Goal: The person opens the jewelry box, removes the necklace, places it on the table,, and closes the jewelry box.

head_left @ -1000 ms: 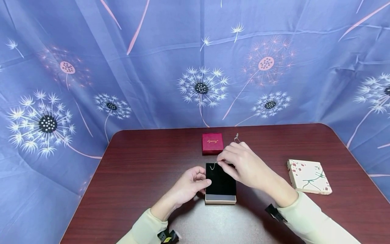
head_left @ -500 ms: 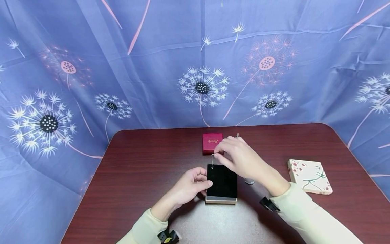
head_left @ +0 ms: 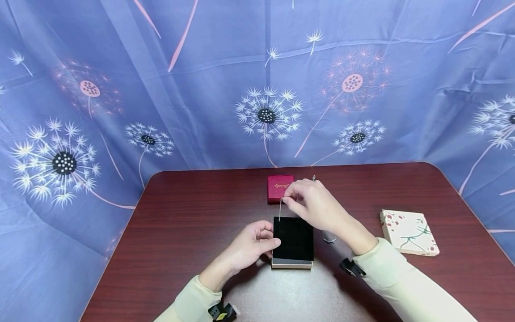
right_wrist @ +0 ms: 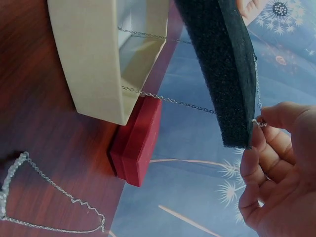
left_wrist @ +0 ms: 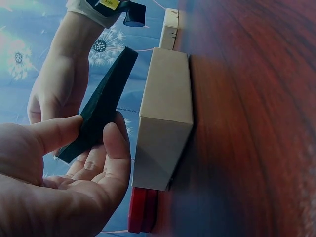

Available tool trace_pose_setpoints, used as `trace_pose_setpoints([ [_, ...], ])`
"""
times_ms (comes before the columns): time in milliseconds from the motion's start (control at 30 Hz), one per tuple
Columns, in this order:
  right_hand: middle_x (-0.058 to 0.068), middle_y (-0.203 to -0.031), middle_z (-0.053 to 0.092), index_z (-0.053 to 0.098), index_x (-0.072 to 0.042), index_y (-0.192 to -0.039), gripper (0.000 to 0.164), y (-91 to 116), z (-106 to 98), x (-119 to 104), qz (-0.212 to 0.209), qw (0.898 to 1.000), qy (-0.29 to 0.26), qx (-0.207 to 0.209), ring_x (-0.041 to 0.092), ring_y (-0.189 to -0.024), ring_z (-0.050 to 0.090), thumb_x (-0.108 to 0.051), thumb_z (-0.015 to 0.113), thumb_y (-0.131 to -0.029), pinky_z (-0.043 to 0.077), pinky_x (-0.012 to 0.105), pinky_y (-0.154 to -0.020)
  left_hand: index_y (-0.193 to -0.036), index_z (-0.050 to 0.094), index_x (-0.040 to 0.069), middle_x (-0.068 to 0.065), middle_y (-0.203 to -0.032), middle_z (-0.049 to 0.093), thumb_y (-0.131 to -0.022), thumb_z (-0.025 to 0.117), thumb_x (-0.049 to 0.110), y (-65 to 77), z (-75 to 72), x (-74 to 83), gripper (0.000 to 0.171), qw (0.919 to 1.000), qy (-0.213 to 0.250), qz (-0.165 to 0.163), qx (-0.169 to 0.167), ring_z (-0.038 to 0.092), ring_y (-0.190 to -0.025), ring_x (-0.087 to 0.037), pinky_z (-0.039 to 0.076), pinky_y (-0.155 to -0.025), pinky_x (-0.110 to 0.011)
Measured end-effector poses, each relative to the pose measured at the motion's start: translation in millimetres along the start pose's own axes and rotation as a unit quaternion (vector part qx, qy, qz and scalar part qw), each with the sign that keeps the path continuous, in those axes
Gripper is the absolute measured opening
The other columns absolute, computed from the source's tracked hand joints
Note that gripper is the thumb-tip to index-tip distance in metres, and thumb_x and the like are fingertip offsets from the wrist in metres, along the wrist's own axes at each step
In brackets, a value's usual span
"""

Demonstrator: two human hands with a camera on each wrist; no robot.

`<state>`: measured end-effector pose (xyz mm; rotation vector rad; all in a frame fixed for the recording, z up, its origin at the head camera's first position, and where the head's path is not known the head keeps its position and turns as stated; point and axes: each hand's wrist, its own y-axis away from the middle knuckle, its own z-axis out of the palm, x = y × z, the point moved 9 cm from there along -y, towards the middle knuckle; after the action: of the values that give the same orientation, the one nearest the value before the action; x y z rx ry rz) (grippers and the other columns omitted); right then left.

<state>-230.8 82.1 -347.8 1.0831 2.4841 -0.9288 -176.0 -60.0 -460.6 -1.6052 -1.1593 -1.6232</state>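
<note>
My left hand (head_left: 252, 241) grips the edge of a black foam pad (head_left: 294, 239) between thumb and fingers. The pad is tilted above a cream jewelry box (right_wrist: 91, 54), whose open inside shows in the right wrist view. Two strands of a thin silver chain (right_wrist: 165, 98) run from the box to the pad's underside. At the pad's far left corner, my right hand (head_left: 315, 201) pinches the chain between thumb and forefinger. A short length stretches from the pad up to those fingertips. In the left wrist view the pad (left_wrist: 101, 106) stands clear of the box.
Behind the pad sits a small red jewelry box (head_left: 278, 187), partly covered by my right hand. A silver bracelet (right_wrist: 49, 192) lies on the dark wooden table (head_left: 193, 201), mostly under my right forearm. To the right is a white flower-patterned box (head_left: 409, 233).
My right hand has moved up and away from the pad, drawing the chain taut from its corner. The pad's near edge covers more of the box. The left hand has barely moved.
</note>
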Motion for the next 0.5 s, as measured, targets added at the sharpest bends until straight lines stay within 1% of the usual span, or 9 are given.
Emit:
trace_pose_setpoints([
  [133,-0.014,-0.079,0.063,0.075,-0.019,-0.092,0.009,0,2,7,0.047,0.999,-0.013,-0.009,0.01,-0.073,0.055,-0.011,0.074,-0.095,0.049,0.03,-0.066,-0.116,0.062,-0.002,-0.002,-0.089,0.071,-0.101,0.07,0.009,-0.3,0.0,0.3,0.021,1.0,0.001,0.003,-0.002,0.065,-0.073,-0.017,0.054,-0.071,-0.031],
  [267,-0.013,-0.076,0.063,0.074,-0.02,-0.092,0.009,1,6,15,0.091,0.995,-0.031,-0.021,0.01,-0.069,0.055,-0.012,0.074,-0.095,0.049,0.031,-0.063,-0.115,0.062,-0.002,-0.002,-0.09,0.071,-0.1,0.07,0.008,-0.2,0.1,1.1,0.02,1.0,0.002,0.006,-0.004,0.065,-0.072,-0.018,0.055,-0.07,-0.03],
  [500,-0.012,-0.074,0.064,0.076,-0.019,-0.09,0.009,3,15,26,0.135,0.989,-0.051,-0.044,0.011,-0.066,0.054,-0.014,0.073,-0.097,0.047,0.031,-0.063,-0.117,0.06,-0.002,-0.002,-0.093,0.071,-0.1,0.07,0.006,0.3,0.5,0.7,0.021,0.9999,0.011,0.005,-0.008,0.064,-0.073,-0.022,0.056,-0.071,-0.032],
])
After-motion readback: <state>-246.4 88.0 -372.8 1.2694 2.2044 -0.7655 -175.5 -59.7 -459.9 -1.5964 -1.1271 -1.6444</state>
